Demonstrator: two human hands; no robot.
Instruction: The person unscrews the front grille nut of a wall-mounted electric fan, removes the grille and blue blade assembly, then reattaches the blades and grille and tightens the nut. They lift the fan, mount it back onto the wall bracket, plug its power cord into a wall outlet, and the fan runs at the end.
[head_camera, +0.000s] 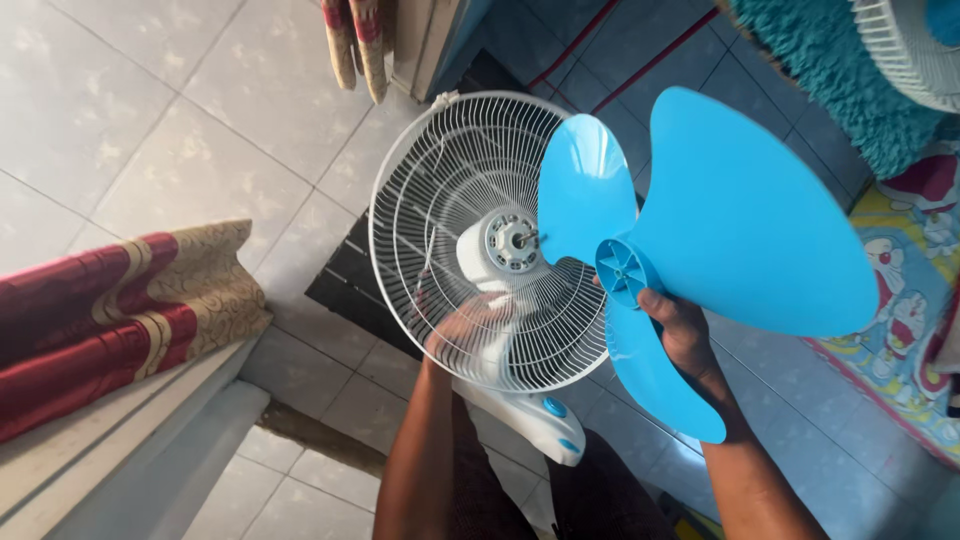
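two bare hands work at a fan seen from above. nearest, the right hand (678, 330) is closed around the hub of a blue three-bladed fan blade (740, 220), thumb on the near side of the hub and fingers hidden behind it; it holds the blade up in the air just to the right of the fan's front, not yet seated on the motor shaft (524, 239). one lobe of the blade overlaps the right part of the grille.

the left hand (470, 325) reaches behind the white rear grille (440, 200) and shows only through its wires, wrapped about the white motor housing (475, 255) or neck; how tightly it grips i cannot tell through the wires. the grille stands tilted towards the camera, its round motor face and shaft bare in the middle, the front guard off.

below the grille, the white fan base (520, 415) with blue knobs lies between the forearms.

further off, pale floor tiles (180, 130) spread to the left, with a red and gold patterned cloth (110, 310) draped over a ledge at the left edge. to the right lie a colourful cartoon mat (910, 290), a teal shaggy rug (850, 70) and, in the top right corner, part of another white grille (910, 50).
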